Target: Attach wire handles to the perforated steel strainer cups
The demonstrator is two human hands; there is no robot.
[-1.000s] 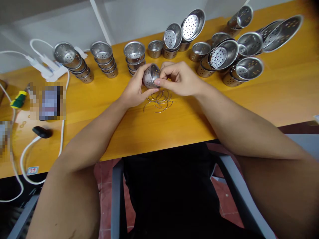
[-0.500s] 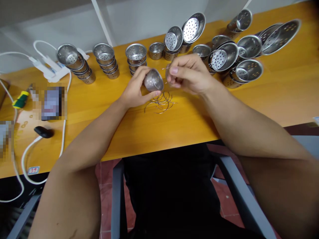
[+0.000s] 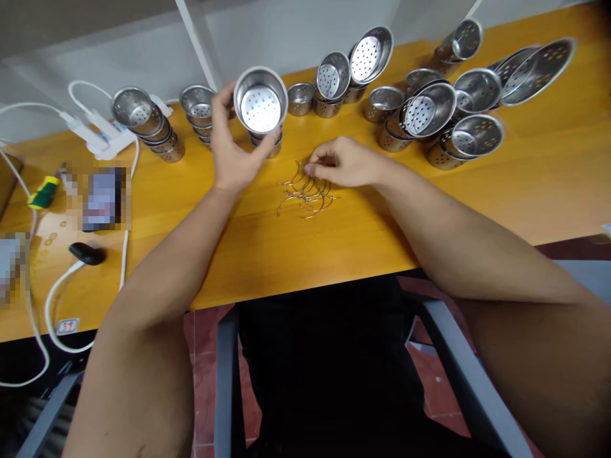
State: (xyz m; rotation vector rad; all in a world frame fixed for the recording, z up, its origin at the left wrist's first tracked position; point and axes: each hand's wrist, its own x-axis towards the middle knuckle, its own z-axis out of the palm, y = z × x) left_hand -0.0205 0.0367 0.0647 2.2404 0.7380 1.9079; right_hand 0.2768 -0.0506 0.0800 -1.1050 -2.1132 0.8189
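My left hand grips a perforated steel cup round its side, thumb at the near right. The cup's mouth tilts toward me, and it is over a cup stack that it largely hides; I cannot tell whether they touch. My right hand is closed in a pinch, thumb and index fingertips at the upper edge of a loose pile of thin curved metal wires. A wire seems to be between those fingertips. The pile lies on the wooden table.
Stacked perforated cups stand at the back left, a second stack beside them. More cups crowd the right. On the left lie a power strip, a phone, a black mouse-like object and white cables.
My left hand has moved up and left with the cup, turning its mouth toward me, over the stack. My right hand has come down and left to the wires.
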